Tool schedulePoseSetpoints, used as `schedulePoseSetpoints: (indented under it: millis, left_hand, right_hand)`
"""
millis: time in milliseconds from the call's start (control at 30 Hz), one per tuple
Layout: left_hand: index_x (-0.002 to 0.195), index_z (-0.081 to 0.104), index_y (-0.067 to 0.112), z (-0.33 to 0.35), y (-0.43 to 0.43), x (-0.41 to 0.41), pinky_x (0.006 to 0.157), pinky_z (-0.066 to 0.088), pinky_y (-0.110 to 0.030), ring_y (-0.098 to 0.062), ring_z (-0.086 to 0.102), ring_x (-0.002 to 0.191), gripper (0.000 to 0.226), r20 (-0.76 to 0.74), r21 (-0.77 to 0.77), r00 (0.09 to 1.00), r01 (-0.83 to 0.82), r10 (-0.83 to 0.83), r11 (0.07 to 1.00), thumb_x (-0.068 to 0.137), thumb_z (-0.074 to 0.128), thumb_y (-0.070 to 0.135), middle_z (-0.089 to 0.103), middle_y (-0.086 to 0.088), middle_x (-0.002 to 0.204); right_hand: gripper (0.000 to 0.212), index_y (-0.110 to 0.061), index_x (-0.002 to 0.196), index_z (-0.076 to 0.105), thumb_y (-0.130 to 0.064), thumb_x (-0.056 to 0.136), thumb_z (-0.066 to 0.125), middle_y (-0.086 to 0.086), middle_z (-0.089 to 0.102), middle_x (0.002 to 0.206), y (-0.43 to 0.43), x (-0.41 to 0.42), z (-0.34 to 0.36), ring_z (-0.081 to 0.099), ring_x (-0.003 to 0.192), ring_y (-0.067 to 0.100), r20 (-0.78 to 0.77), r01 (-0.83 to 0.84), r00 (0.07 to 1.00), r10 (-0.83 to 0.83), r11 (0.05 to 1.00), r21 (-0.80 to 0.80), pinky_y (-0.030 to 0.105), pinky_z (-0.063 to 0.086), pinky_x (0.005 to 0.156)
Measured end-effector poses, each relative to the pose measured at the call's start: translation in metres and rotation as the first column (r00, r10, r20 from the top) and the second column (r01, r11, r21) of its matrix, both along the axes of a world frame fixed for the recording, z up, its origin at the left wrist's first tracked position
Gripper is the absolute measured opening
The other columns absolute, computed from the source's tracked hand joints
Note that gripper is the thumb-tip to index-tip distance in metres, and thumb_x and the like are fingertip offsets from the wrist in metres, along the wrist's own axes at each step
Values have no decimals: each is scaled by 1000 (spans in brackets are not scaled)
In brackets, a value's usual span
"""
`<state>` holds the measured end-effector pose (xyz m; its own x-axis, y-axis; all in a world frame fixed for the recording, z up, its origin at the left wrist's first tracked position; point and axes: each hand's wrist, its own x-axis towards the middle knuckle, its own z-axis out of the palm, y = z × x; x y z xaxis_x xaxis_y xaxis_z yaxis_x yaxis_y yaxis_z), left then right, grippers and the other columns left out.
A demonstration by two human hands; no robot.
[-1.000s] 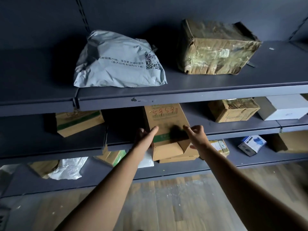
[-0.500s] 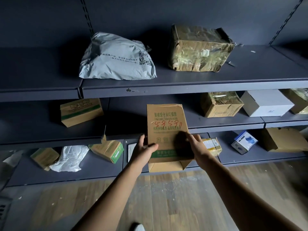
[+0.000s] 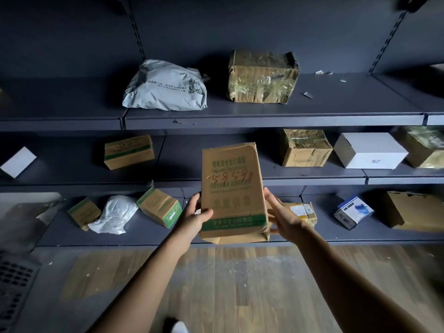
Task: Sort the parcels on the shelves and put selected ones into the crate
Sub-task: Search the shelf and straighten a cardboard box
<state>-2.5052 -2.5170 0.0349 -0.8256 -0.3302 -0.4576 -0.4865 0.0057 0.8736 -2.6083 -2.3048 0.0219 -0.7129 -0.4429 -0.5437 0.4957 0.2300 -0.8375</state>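
Observation:
I hold a tall brown cardboard box with a green band and red handwritten numbers in the air in front of the dark shelves. My left hand grips its lower left side, thumb across the front. My right hand clasps its lower right side. The box is upright and clear of the middle shelf. At the bottom left edge shows a dark perforated crate, only partly in view.
The top shelf carries a grey mailer bag and a taped brown box. Brown boxes and a white box sit on the middle shelf. The bottom shelf holds small boxes, a white bag and a blue-white carton. Wooden floor lies below.
The box has come off the middle shelf toward me and now hangs free in both hands. My view has drawn back, showing more of the shelves and floor.

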Motion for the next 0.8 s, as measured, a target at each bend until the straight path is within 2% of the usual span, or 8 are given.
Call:
schedulePoseSetpoints:
  millis: [67, 233, 333, 400, 500, 600, 700, 800]
  left_hand:
    - [147, 32, 34, 3, 4, -2, 112, 34, -47, -20, 43, 133, 63, -9, -47, 999, 39, -39, 998, 93, 58, 15, 48, 6, 143]
    - [143, 30, 33, 23, 10, -12, 90, 45, -33, -19, 50, 114, 70, 46, -297, 992, 128, -120, 946, 82, 62, 20, 43, -6, 134]
    - [152, -3, 38, 33, 13, -16, 103, 39, -38, -25, 36, 135, 92, 104, -399, 980, 199, -171, 895, 88, 63, 34, 23, -7, 152]
    - [152, -8, 37, 39, 16, -18, 112, 28, -44, -29, 27, 143, 92, 84, -265, 974, 226, -211, 938, 91, 61, 44, 15, -3, 160]
    - [155, 6, 31, 37, 13, -22, 118, 22, -47, -27, 22, 146, 101, 93, -108, 979, 192, -183, 975, 78, 61, 66, 16, 0, 161]
    - [152, 20, 33, 32, 3, -23, 116, 26, -48, -24, 28, 143, 122, 84, -124, 980, 192, -182, 974, 51, 58, 90, 26, 3, 158]
    - [146, 30, 29, 29, -4, -27, 109, 35, -40, -22, 40, 133, 103, 37, -79, 984, 177, -175, 981, 63, 56, 84, 38, 1, 150]
    - [134, 47, 25, 30, -4, -30, 97, 39, -32, -17, 49, 116, 81, 7, -114, 986, 169, -169, 979, 74, 49, 81, 51, 0, 137]
  right_hand:
    - [48, -47, 113, 53, -76, 77, 40, 1, 59, 128, 10, -1, 2, 52, 119, 25, -8, -31, 999, 31, 1000, -1, 47, 45, 88]
    - [80, -26, 130, 50, -72, 67, 67, 5, 60, 127, 19, -1, 4, 55, 122, 24, -103, 10, 995, -17, 997, -70, 53, 50, 89]
    - [72, -17, 124, 57, -61, 68, 70, 5, 67, 114, 12, -3, 9, 63, 108, 22, -178, 87, 978, -106, 990, -113, 39, 55, 80]
    - [64, -11, 121, 57, -50, 72, 74, 5, 70, 107, 6, -5, 13, 69, 95, 18, -209, 150, 961, -181, 976, -155, 27, 56, 68]
    - [53, -12, 115, 54, -34, 73, 77, 9, 68, 115, -2, -7, 20, 71, 94, 15, -226, 222, 940, -256, 961, -167, 25, 57, 68]
    - [59, -12, 117, 48, -31, 70, 78, 7, 65, 117, -8, -6, 26, 67, 102, 16, -282, 233, 924, -258, 965, -120, 27, 56, 79]
    - [47, -10, 114, 48, -22, 79, 77, 2, 65, 108, -15, -2, 28, 65, 95, 8, -331, 286, 894, -302, 953, -97, 19, 53, 71]
    - [67, -7, 119, 48, -37, 71, 83, 5, 65, 110, -24, 0, 25, 64, 98, 13, -404, 387, 840, -363, 922, -25, 23, 52, 76]
